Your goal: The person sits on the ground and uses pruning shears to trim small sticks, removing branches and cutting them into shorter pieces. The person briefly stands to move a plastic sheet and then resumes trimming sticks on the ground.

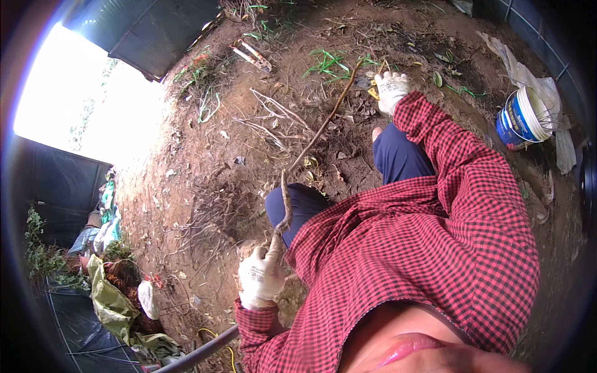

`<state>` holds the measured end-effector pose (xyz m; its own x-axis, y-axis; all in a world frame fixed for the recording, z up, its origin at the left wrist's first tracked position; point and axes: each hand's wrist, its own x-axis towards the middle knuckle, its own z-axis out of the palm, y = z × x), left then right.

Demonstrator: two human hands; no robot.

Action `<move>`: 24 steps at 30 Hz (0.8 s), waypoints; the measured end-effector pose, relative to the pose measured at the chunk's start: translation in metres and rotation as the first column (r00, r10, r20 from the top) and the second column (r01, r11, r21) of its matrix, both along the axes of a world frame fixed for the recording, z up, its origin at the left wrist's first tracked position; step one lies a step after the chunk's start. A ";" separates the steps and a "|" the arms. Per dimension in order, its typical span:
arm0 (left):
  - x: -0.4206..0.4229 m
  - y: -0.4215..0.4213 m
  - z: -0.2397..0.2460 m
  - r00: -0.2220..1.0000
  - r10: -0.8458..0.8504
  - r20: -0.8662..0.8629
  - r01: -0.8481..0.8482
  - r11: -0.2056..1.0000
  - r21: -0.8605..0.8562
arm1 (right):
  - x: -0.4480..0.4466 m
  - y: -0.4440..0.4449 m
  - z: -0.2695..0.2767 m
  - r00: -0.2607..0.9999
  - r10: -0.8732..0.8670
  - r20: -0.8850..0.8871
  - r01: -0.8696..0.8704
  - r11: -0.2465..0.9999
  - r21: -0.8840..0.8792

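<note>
My left hand [261, 279], in a white work glove, grips the thick end of a crooked branch [286, 203]. The branch passes in front of my left knee [273, 205], and its thin part extends away over the soil towards the right hand. My right hand [392, 91], also gloved, is closed around a yellow-handled hand tool [373, 93], apparently pruning shears; the fingers hide much of it. A dark part of the tool sits near the thin end of the branch, but whether they touch I cannot tell.
Cut sticks [284, 116] and a twig heap [219, 205] lie on bare soil [154, 196]. Shears with orange-and-white handles [252, 55] rest farther off, near green plastic strips [329, 65]. A blue-and-white bucket [522, 119] stands right. Sacking [107, 303] and a grey pipe [205, 349] are at lower left.
</note>
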<state>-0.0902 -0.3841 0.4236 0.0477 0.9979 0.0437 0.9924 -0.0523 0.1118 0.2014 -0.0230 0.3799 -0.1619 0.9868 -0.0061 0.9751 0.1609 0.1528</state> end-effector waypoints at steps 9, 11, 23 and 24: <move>-0.019 -0.007 -0.016 0.931 0.014 -0.365 0.007 0.998 0.056 | 0.022 0.017 -0.010 0.956 -0.129 -0.265 0.069 0.972 -0.225; -0.021 -0.009 -0.019 0.926 0.050 -0.375 -0.015 0.995 0.095 | 0.026 0.022 -0.012 0.957 -0.161 -0.243 0.122 0.978 -0.170; -0.060 -0.035 -0.105 0.831 0.470 0.297 -0.534 0.824 0.192 | -0.008 0.039 -0.101 0.309 -0.467 -0.828 -0.056 0.860 -0.506; -0.068 -0.036 -0.123 0.686 0.572 0.450 -0.693 0.702 0.163 | -0.017 0.030 -0.105 0.156 -0.495 -0.855 -0.163 0.841 -0.517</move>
<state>-0.1584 -0.4200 0.3006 -0.6685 0.7095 0.2228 0.6918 0.4834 0.5363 0.1843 0.0069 0.2748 -0.1921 0.9083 -0.3717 0.2747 -0.3138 -0.9089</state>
